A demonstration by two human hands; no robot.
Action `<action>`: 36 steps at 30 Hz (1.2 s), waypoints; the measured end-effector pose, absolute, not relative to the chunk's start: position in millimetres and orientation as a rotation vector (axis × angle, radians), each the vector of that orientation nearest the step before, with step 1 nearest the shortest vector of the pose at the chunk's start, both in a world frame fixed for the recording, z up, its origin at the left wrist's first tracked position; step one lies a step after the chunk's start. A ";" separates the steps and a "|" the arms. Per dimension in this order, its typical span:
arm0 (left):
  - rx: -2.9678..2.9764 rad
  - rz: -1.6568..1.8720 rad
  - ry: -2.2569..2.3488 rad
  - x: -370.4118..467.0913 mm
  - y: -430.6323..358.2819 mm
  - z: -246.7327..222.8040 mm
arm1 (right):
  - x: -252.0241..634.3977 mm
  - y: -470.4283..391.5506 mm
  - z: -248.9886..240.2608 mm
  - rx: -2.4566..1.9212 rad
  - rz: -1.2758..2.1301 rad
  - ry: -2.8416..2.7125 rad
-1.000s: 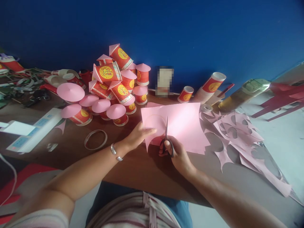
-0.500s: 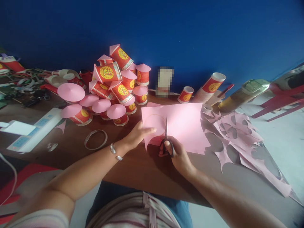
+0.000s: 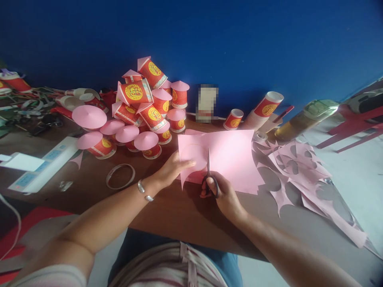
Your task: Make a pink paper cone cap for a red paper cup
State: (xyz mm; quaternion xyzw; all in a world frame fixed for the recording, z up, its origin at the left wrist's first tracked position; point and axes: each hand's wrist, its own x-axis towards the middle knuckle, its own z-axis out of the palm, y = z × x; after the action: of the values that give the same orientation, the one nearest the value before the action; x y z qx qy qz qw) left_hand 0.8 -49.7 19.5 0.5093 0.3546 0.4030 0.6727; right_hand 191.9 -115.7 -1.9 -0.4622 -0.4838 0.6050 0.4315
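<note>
My left hand (image 3: 177,164) grips the left edge of a sheet of pink paper (image 3: 230,159), thumb on top and fingers underneath. A faint round outline is drawn on the sheet's left part, and its lower side is partly cut along the curve. With my right hand (image 3: 222,190) I hold dark-handled scissors (image 3: 208,163), fingers through the loops. The blades point away from me at the right side of the drawn circle and look nearly closed. Part of another pink sheet (image 3: 191,131) shows behind the first.
Red paper cups with pink cone tops (image 3: 134,92) are piled at the back left. Pink offcuts (image 3: 299,163) lie on the right. Stacked paper cups (image 3: 265,107) and a bottle (image 3: 305,119) stand behind. A tape ring (image 3: 108,179) and a power strip (image 3: 49,163) are at left.
The scissors have shifted very slightly to the left, and their blades look closer together. My left hand keeps its grip on the paper.
</note>
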 end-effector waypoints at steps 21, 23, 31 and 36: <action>1.108 0.925 0.792 -4.3 -42.4 16.4 | 193.3 -114.6 -0.5 -1.142 1.544 -1.193; 1.112 0.934 0.793 -4.7 -42.1 16.8 | 193.4 -114.8 -0.7 -1.147 1.547 -1.185; 1.079 0.909 0.825 -6.0 -41.4 22.9 | 194.1 -114.6 1.9 -1.152 1.579 -1.170; 1.058 0.909 0.818 -7.4 -39.0 22.3 | 195.5 -114.2 1.6 -1.163 1.584 -1.179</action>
State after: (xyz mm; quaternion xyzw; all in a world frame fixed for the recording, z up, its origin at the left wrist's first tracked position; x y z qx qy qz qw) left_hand -7.4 -39.0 22.3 0.4730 0.3660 0.4066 0.6906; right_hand 195.5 -114.2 1.6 -0.4622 -0.4688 0.6298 0.4123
